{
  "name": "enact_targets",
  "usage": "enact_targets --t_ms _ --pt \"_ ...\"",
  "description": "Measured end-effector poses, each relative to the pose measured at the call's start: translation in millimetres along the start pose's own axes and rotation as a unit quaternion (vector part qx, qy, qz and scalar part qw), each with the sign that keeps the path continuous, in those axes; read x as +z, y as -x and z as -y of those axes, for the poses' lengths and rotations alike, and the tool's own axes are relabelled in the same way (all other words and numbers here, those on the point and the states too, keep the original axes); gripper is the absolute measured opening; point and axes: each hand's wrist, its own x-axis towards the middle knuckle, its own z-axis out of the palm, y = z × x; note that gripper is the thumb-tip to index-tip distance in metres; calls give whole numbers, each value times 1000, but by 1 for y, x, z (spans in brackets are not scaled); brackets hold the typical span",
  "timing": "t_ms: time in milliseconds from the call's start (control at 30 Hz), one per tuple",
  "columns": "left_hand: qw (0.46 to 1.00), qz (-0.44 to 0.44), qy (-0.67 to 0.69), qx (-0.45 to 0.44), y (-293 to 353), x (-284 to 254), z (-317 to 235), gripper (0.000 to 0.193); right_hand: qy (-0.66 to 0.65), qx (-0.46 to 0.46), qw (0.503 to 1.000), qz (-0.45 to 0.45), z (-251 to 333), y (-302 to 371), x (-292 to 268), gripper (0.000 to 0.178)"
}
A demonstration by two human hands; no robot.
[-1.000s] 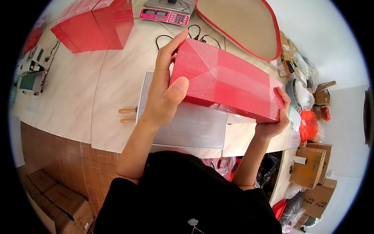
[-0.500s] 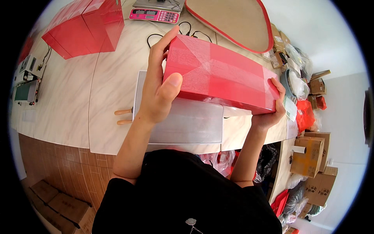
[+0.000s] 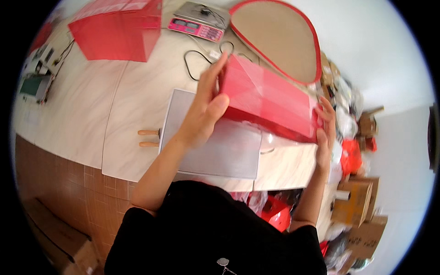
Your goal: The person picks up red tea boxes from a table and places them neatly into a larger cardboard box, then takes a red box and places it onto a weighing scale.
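Note:
A long red box [image 3: 270, 98] with clear film or tape over its top is held up above the table between my two hands. My left hand [image 3: 206, 107] grips its left end, thumb on the near side and fingers at the far side. At the right end my right hand [image 3: 325, 123] is closed round the box, slightly smeared by motion. Beneath the box lies a grey flat board [image 3: 220, 153] with a pale rim, partly hidden by the box and my left arm. Two wooden handles [image 3: 149, 138] stick out at the board's left edge.
Several red boxes [image 3: 114, 36] stand together at the far left. Behind my hands are a pink-fronted scale [image 3: 197, 28], a black cable [image 3: 189, 68] and a red-rimmed tan panel [image 3: 279, 36]. Cardboard boxes [image 3: 353, 201] and bags crowd the right side. A device [image 3: 37, 82] sits far left.
The red box and both hands have shifted right and a little lower in the picture. The view itself has also turned slightly. Both hands keep their hold.

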Motion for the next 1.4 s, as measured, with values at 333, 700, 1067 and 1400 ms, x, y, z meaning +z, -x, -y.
enact_targets --t_ms 333,700,1067,1400 --pt "953 -188 -72 -227 155 -92 17 40 134 -113 924 341 93 -81 43 93" --pt "897 -273 63 -343 210 -81 74 40 -98 86 983 127 116 -29 -21 99" --pt "854 163 350 -348 126 34 -14 68 -484 453 727 -180 -104 265 -35 65" --pt "871 277 213 -345 110 62 -43 75 -562 471 649 -202 -69 344 39 53"
